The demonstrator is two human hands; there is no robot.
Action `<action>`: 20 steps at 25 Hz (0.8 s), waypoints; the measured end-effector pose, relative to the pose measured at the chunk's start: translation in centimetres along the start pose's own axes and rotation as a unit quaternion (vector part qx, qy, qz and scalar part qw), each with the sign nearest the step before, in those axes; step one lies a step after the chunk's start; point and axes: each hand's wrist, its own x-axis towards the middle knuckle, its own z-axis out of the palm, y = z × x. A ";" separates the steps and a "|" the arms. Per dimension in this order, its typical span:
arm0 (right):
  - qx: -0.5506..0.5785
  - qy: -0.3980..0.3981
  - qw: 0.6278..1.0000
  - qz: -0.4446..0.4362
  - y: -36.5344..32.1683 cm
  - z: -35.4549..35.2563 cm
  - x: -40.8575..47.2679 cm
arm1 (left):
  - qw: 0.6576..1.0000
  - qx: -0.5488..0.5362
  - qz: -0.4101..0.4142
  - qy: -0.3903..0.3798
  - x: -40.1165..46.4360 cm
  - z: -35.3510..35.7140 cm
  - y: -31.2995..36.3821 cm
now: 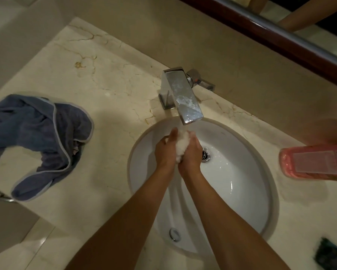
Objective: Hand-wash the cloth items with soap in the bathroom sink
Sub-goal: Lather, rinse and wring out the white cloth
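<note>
Forearms reach over the near rim of the white oval sink [241, 221]. Left hand [164, 151] and right hand [191, 152], fingers curled, squeeze the small white wet cloth [181, 146] between them, just under the chrome square faucet [183, 94]. Best to knead under the flow, turning the cloth. Blue-grey towel [37, 137] waits at counter's left edge.
</note>
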 end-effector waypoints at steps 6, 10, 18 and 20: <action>-0.051 0.062 0.994 -0.079 -0.3 0.1 1.0 | 0.993 -0.083 0.062 0.053 -0.3 1.4 -1.1; -0.017 0.076 0.997 -0.010 -0.3 0.0 1.3 | 0.992 -0.082 0.072 0.070 0.4 1.7 -1.7; 0.069 -0.167 0.968 0.173 -1.9 -1.8 1.2 | 0.985 -0.061 0.159 -0.016 0.5 0.7 -1.8; 0.060 -0.150 0.982 0.094 -1.2 -1.5 1.8 | 0.990 -0.076 0.113 -0.038 0.8 0.3 -1.5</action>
